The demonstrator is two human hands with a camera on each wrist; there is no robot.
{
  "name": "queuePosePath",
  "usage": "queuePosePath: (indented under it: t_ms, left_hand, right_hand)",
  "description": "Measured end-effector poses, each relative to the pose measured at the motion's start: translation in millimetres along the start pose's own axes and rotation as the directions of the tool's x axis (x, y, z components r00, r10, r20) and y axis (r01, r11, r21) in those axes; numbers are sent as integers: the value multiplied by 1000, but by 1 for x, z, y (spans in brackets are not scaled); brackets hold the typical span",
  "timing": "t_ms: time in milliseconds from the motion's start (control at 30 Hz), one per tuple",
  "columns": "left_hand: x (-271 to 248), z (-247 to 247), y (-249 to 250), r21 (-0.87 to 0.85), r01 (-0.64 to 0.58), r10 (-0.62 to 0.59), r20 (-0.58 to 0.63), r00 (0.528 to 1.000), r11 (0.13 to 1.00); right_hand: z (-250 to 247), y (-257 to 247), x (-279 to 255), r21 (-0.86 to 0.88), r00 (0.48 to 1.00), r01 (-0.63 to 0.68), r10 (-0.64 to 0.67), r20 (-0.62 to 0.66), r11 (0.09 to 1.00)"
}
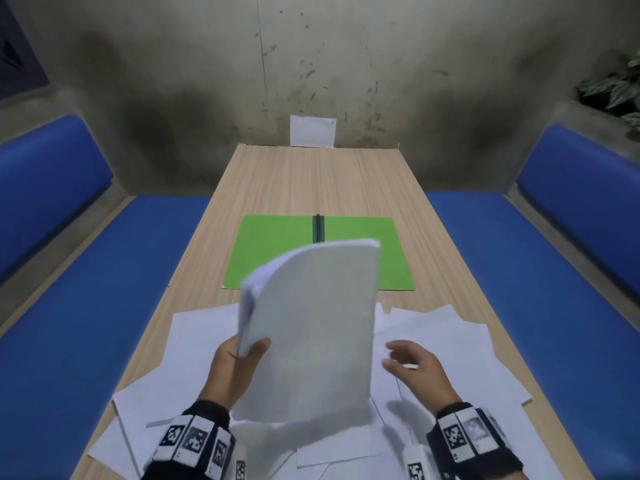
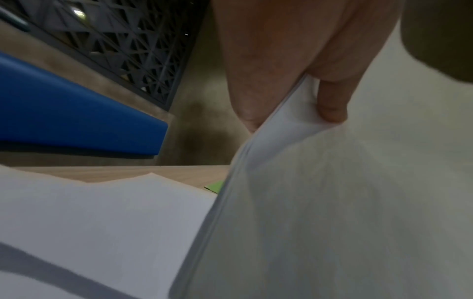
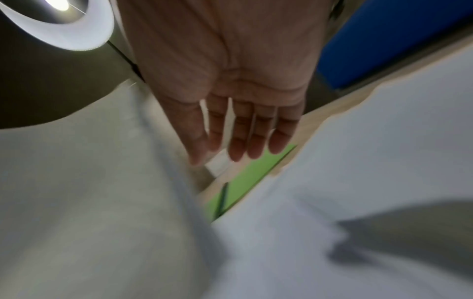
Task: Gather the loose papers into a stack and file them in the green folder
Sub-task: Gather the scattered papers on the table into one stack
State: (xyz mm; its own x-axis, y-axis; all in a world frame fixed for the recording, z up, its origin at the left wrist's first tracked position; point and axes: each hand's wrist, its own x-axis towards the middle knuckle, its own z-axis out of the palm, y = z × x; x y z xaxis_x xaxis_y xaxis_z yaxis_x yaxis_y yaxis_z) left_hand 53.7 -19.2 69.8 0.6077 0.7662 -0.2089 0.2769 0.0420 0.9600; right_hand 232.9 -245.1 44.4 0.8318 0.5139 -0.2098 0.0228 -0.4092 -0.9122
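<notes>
My left hand [image 1: 242, 355] pinches a stack of white papers [image 1: 311, 334] by its left edge and holds it upright above the table; the top bends over. The left wrist view shows thumb and fingers [image 2: 330, 105] clamped on the stack's edge [image 2: 281, 125]. Just right of the stack my right hand [image 1: 408, 362] hovers with straight fingers [image 3: 243, 141] and holds nothing. Several loose white sheets [image 1: 467, 348] lie spread on the near part of the table. Beyond them the green folder [image 1: 273, 251] lies open and flat, its dark spine clip [image 1: 318, 228] in the middle.
The wooden table [image 1: 311, 181] runs away from me to a grey wall. A small white card [image 1: 312, 130] leans against that wall at the far end. Blue padded benches [image 1: 104, 306] flank both sides. Plant leaves [image 1: 620, 88] show at the upper right.
</notes>
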Motion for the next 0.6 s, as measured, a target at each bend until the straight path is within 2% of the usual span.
queuePosePath:
  t_ms: [33, 100, 133, 200, 267, 300, 367, 467, 600]
  left_hand:
    - [2, -8, 1, -31, 16, -16, -21, 1000, 999]
    - [5, -25, -3, -84, 83, -88, -60, 994, 993]
    - [8, -33, -9, -105, 128, -136, -82, 987, 986]
    - [10, -46, -25, -113, 218, -229, -96, 969, 969]
    - [8, -53, -43, -77, 301, -308, -94, 947, 950]
    - [7, -54, -53, -52, 337, -341, -94, 935, 940]
    - [3, -52, -68, -2, 384, -382, -92, 919, 923]
    - [-5, -44, -78, 141, 385, -375, -88, 923, 912]
    - [-9, -37, -87, 248, 379, -376, -58, 925, 892]
  right_hand:
    - [-13, 10, 1, -81, 998, -50, 46, -46, 995]
    - [-41, 37, 3, -248, 968, -237, 205, -147, 939]
    - [-53, 49, 2, -324, 933, -350, 299, -198, 879]
    - [-71, 68, -3, -470, 844, -537, 450, -293, 701]
    - [-78, 77, -11, -535, 761, -643, 535, -366, 549]
    - [-79, 78, -16, -529, 730, -677, 557, -396, 512]
    - [-80, 80, -21, -485, 685, -726, 579, -442, 489]
    - [-81, 82, -25, -400, 631, -775, 578, -517, 489]
    - [-88, 86, -29, -409, 617, -786, 548, -565, 463]
